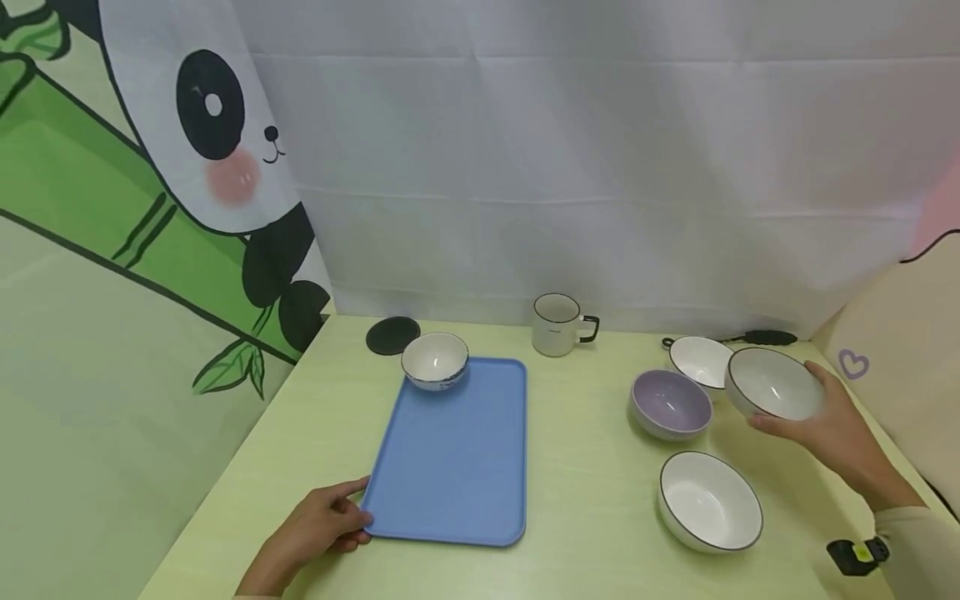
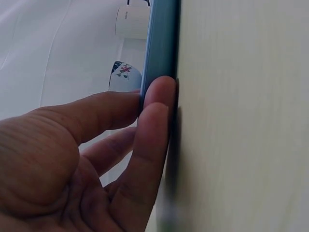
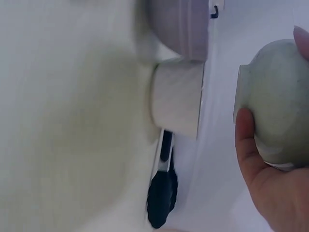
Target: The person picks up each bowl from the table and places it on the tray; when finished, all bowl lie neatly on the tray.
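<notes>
My left hand (image 1: 318, 525) pinches the near left corner of a blue rectangular tray (image 1: 457, 458). In the left wrist view the thumb lies on one side of the tray's edge (image 2: 163, 43) and fingers on the other. A white bowl with a floral outside (image 1: 435, 360) sits at the tray's far left corner. Over at the right, my right hand (image 1: 843, 433) grips a dark-rimmed white bowl (image 1: 774, 385) by its sides, raised above the table and tilted. Its rounded outside (image 3: 285, 101) and foot face the right wrist camera.
Near the raised bowl stand a purple bowl (image 1: 671, 406), a smaller white bowl (image 1: 699, 360) and another dark-rimmed white bowl (image 1: 710, 502). Black-tipped tongs (image 3: 162, 193) lie behind them. A white mug (image 1: 556, 327) and a black disc (image 1: 393, 335) are by the back curtain (image 1: 487, 167).
</notes>
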{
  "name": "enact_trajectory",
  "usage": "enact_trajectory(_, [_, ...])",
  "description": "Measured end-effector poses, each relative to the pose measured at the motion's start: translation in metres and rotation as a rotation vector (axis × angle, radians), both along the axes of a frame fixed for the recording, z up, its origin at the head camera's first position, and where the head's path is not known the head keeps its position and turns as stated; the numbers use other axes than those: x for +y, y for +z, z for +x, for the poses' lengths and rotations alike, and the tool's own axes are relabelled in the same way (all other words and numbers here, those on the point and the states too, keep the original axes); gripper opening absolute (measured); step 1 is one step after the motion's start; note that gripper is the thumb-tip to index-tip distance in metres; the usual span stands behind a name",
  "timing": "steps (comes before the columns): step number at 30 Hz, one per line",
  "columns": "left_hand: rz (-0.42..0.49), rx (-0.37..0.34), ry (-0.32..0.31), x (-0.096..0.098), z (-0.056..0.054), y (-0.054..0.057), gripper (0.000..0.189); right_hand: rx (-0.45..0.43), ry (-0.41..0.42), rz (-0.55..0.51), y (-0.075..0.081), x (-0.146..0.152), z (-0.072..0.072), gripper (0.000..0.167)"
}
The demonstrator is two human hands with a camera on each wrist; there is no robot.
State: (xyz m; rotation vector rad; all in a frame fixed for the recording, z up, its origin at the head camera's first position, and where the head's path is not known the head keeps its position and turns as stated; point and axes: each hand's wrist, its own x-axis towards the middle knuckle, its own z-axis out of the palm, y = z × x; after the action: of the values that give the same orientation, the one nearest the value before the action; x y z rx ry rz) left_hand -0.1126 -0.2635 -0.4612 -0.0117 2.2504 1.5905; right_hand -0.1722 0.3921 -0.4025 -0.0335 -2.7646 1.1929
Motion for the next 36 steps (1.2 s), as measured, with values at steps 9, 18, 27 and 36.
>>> enact_trajectory(9, [-0.006,0.012,0.007,0.000,0.001,0.000,0.070,-0.005,0.076,-0.043,0.025,-0.045,-0.020,0.121])
enact_trajectory(18, [-0.025,0.020,0.017,0.002,0.002,0.000,0.069,-0.028,0.161,-0.068,0.034,-0.091,-0.041,0.127])
enact_trajectory(27, [-0.004,0.026,0.018,0.000,0.003,0.003,0.070,-0.034,0.217,-0.055,0.039,-0.138,-0.063,0.131])
enact_trajectory(36, [-0.010,0.038,0.020,0.001,0.005,0.000,0.069,-0.051,0.264,-0.104,0.028,-0.180,-0.079,0.133])
